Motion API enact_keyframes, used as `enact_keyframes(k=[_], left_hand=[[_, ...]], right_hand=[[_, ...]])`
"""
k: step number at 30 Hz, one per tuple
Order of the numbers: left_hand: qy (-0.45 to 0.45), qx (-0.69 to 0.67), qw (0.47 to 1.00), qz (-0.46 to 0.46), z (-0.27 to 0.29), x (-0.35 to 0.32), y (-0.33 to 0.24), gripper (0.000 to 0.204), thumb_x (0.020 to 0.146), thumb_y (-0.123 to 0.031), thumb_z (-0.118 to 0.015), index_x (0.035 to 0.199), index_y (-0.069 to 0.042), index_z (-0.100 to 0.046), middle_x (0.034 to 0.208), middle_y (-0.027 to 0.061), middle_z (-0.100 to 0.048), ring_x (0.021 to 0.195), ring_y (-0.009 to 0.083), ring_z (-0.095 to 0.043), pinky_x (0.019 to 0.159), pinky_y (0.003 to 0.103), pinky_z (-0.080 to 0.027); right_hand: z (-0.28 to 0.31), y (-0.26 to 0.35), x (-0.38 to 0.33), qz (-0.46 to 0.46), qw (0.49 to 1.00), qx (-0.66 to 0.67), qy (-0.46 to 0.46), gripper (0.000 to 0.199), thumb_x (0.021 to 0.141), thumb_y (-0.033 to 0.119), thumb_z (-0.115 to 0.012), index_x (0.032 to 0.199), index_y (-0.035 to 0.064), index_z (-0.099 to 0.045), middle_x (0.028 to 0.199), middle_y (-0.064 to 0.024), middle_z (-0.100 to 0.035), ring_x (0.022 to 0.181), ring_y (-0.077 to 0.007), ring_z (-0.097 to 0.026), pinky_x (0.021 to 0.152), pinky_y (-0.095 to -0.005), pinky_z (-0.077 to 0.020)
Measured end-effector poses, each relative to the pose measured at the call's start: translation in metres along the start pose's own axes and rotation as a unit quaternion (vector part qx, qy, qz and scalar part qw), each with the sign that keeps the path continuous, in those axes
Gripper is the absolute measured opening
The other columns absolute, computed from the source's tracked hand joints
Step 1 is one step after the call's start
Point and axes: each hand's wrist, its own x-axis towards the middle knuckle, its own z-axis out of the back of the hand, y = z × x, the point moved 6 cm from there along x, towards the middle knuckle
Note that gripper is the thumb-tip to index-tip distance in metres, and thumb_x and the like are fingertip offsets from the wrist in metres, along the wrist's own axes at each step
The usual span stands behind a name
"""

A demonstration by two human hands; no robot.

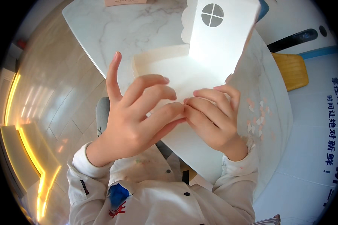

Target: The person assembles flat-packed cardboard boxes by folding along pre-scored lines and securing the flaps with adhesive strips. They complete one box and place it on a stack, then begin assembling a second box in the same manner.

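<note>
In the middle of the frame I see the left hand [133,123] and right hand [210,116] pinching the white paper box [214,48] together, fingertips touching, above the marble table [112,33].

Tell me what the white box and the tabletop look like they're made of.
The white box looks like matte cardboard: thin flat panels, a scalloped flap edge and a die-cut round window. The tabletop looks like polished marble or a marble-look slab: white with grey veins and a soft sheen.
</note>
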Motion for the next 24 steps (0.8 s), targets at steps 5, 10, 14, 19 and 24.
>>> enact_keyframes(k=[5, 10, 14, 19, 24], left_hand=[[0.002, -0.022, 0.999, 0.04, 0.013, -0.007, 0.028, 0.016, 0.067, -0.01, -0.08, 0.075, -0.014, -0.066, 0.078, -0.0044, -0.062, 0.093, 0.0185, -0.063, 0.116, 0.058, -0.013], [0.0, -0.108, 0.989, 0.104, 0.019, -0.018, 0.061, 0.014, 0.072, -0.005, -0.077, 0.074, -0.013, -0.066, 0.077, -0.0034, -0.063, 0.096, 0.0196, -0.062, 0.118, 0.052, -0.012], [-0.011, -0.086, 0.99, 0.112, 0.019, -0.019, 0.066, 0.014, 0.072, -0.005, -0.077, 0.075, -0.012, -0.065, 0.08, -0.0029, -0.064, 0.1, 0.022, -0.061, 0.116, 0.052, -0.016], [-0.048, 0.196, 0.979, 0.039, 0.018, -0.011, 0.035, 0.017, 0.067, -0.007, -0.074, 0.081, -0.012, -0.067, 0.099, -0.0022, -0.066, 0.101, 0.022, -0.058, 0.099, 0.044, -0.03], [0.042, 0.237, 0.97, 0.01, -0.012, -0.007, 0.004, 0.026, 0.068, -0.006, -0.079, 0.093, -0.01, -0.071, 0.112, -0.001, -0.069, 0.095, 0.0204, -0.055, 0.079, 0.033, -0.041]], right_hand=[[0.021, -0.022, 0.005, -0.074, 0.972, -0.212, 0.064, 0.035, 0.065, 0.015, -0.08, 0.099, 0.0182, -0.074, 0.122, 0.0051, -0.066, 0.112, -0.0195, -0.05, 0.093, -0.0363, -0.0305], [0.011, -0.037, 0.001, -0.036, 0.984, -0.175, 0.014, 0.042, 0.062, 0.018, -0.083, 0.103, 0.0186, -0.073, 0.127, 0.0049, -0.064, 0.107, -0.0165, -0.048, 0.092, -0.0336, -0.029], [0.009, -0.042, -0.003, -0.056, 0.981, -0.186, -0.012, 0.04, 0.062, 0.015, -0.084, 0.1, 0.0155, -0.071, 0.124, 0.0007, -0.065, 0.101, -0.0152, -0.052, 0.088, -0.0313, -0.0328], [-0.004, -0.04, -0.004, -0.025, 0.991, -0.127, -0.019, 0.02, 0.069, 0.002, -0.075, 0.086, 0.0027, -0.064, 0.114, -0.0089, -0.065, 0.073, -0.0158, -0.057, 0.064, -0.0271, -0.0427], [-0.014, -0.036, -0.01, 0.0, 0.999, -0.041, -0.033, 0.016, 0.069, -0.008, -0.067, 0.083, -0.0038, -0.06, 0.11, -0.0133, -0.064, 0.061, -0.0159, -0.056, 0.049, -0.0266, -0.0449]])
